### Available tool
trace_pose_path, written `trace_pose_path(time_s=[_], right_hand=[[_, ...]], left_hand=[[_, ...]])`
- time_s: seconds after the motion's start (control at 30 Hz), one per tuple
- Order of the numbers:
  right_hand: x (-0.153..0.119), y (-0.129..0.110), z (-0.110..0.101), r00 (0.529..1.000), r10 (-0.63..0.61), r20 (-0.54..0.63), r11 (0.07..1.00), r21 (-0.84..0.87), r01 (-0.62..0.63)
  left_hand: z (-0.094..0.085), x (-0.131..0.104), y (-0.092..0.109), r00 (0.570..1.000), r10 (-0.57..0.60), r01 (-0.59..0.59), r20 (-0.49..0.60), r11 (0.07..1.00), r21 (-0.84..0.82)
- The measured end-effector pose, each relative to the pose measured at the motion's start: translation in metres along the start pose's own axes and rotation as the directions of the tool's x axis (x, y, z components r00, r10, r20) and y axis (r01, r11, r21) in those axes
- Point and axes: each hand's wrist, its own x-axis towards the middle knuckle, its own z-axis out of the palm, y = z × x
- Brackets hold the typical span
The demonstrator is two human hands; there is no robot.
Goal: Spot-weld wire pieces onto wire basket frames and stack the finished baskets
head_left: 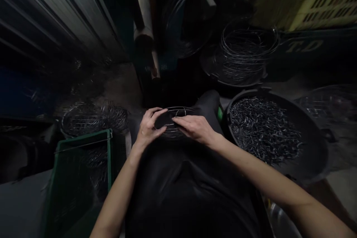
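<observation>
A small round wire frame (pixel 178 111), made of thin dark wire hoops, rests on my lap over black cloth. My left hand (pixel 149 126) grips its left rim, thumb and fingers curled around the wire. My right hand (pixel 195 128) lies across its right side, fingers pinching the wires near the middle. Part of the frame is hidden under both hands.
A black basin (pixel 312 156) of short bent wire pieces sits at my right. Behind it are a tub of wire coils (pixel 245 55) and a large wire spool (pixel 189 15). A green crate (pixel 83 137) and stacked wire frames (pixel 89 117) stand at my left.
</observation>
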Motion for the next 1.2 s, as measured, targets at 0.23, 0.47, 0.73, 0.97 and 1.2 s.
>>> trace_pose_path(time_s=[0.23, 0.47, 0.73, 0.97, 1.2], right_hand=[[0.038, 0.015, -0.015, 0.901, -0.369, -0.229, 0.919, -0.231, 0.318], [0.065, 0.025, -0.016, 0.847, -0.457, -0.272, 0.874, -0.313, 0.371], [0.079, 0.031, -0.014, 0.804, -0.516, -0.297, 0.829, -0.409, 0.381], [0.082, 0.038, -0.007, 0.807, -0.530, -0.261, 0.799, -0.473, 0.372], [0.092, 0.040, -0.004, 0.786, -0.541, -0.298, 0.789, -0.504, 0.352]], left_hand=[[-0.026, 0.021, -0.008, 0.992, 0.038, -0.041, -0.117, 0.999, -0.020], [-0.036, 0.032, -0.020, 0.980, 0.059, -0.065, -0.192, 0.998, -0.024], [-0.034, 0.037, -0.024, 0.957, 0.047, -0.033, -0.285, 0.998, 0.053], [-0.030, 0.039, -0.029, 0.954, 0.040, -0.018, -0.297, 0.997, 0.076], [-0.025, 0.043, -0.038, 0.939, 0.039, -0.015, -0.341, 0.997, 0.073]])
